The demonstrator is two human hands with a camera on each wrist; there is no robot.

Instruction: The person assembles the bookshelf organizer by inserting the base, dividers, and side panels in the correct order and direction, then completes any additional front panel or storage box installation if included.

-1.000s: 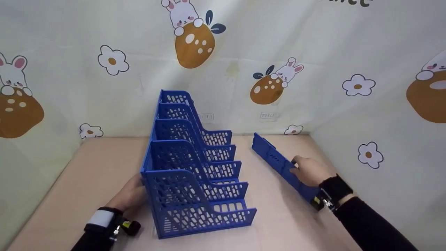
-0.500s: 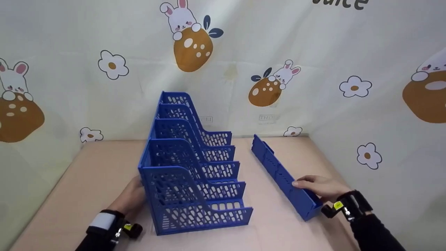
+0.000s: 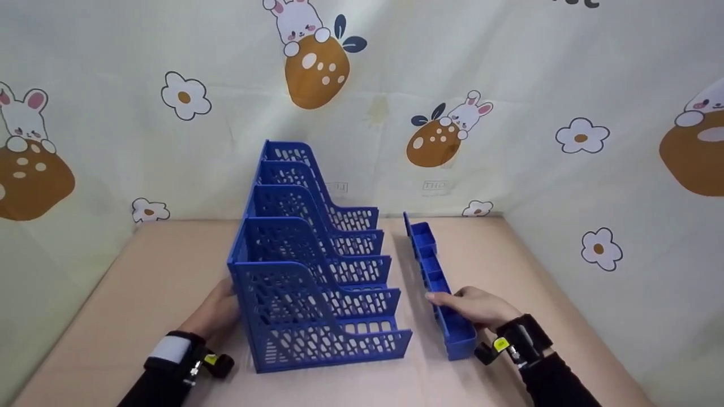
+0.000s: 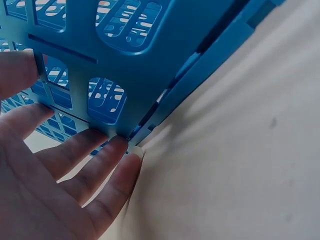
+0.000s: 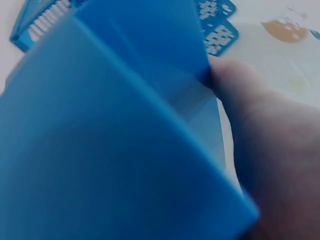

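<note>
A blue plastic file rack (image 3: 283, 269) with several upright perforated dividers stands on the table, its low side facing right. Behind its tall back, my left hand (image 3: 218, 311) is partly hidden. In the left wrist view, the spread fingers of that hand (image 4: 75, 185) touch the slotted back panel (image 4: 155, 65) near its lower edge. My right hand (image 3: 481, 305) grips a long narrow blue tray (image 3: 461, 343) split into small compartments, thumb over its near wall and other fingers mostly hidden behind. The tray's end wall (image 5: 100, 150) fills much of the right wrist view.
Pale pink table surface (image 3: 390, 379) shows between the rack and the tray. A light printed cloth (image 3: 373, 68) with rabbits and flowers hangs behind and along both sides.
The right hand has brought the tray left toward the rack and turned it, so its open compartments now face up. The left hand stays behind the rack.
</note>
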